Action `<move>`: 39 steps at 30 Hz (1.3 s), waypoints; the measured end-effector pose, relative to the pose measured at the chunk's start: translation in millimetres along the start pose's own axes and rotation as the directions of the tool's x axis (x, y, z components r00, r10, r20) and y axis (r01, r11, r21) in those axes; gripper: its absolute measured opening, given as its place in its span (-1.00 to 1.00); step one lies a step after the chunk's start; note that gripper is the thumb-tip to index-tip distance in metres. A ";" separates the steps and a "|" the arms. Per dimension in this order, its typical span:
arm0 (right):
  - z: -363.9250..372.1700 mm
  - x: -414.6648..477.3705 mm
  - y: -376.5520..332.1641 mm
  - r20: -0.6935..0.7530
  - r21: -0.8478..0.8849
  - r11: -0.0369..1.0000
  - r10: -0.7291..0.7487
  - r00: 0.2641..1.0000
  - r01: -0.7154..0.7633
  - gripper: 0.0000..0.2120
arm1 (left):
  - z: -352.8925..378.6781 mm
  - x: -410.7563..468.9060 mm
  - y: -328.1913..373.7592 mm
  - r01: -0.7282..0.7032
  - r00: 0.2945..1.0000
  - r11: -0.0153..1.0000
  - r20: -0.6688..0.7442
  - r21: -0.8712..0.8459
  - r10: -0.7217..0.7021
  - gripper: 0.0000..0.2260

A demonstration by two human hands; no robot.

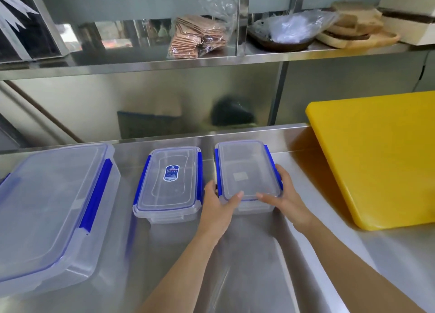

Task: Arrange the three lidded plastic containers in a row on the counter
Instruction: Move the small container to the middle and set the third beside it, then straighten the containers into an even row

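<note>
I have both hands on the right container (247, 171): my left hand (217, 205) clasps its near-left corner, my right hand (286, 195) its near-right edge. It sits between the labelled middle container (169, 183) and the yellow cutting board (376, 157); the large container (51, 209) lies beyond the middle one.

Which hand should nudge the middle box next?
Probably the left hand: it grips the right box right beside the middle box. The right hand is on the far side.
</note>
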State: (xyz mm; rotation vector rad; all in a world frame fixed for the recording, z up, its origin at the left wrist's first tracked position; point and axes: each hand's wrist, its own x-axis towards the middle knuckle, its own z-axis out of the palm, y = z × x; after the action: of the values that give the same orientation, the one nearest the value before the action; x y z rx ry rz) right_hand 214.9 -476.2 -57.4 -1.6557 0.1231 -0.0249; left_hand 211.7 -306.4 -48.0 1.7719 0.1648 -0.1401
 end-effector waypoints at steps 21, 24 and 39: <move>-91.1 -1.3 -5.8 -0.001 -0.046 0.997 0.069 0.998 -0.069 -0.29 | 92.7 3.6 13.6 0.027 0.999 0.998 0.037 0.062 -0.029 -0.53; -93.2 -2.0 -7.5 0.047 -0.082 0.993 0.093 0.995 -0.089 -0.20 | 82.9 0.8 22.2 0.009 0.993 0.987 0.113 0.159 -0.027 -0.53; 115.0 -7.7 -31.4 0.360 -0.484 0.859 0.025 0.933 0.164 -0.07 | -147.2 20.7 -14.5 0.193 0.899 0.821 -0.432 0.538 0.072 -0.41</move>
State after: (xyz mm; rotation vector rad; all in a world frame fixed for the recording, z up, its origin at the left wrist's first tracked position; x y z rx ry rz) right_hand 219.7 -358.8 -36.1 -2.1663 -0.2314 0.2750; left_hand 230.0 -158.7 -35.5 2.3885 0.5565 0.1919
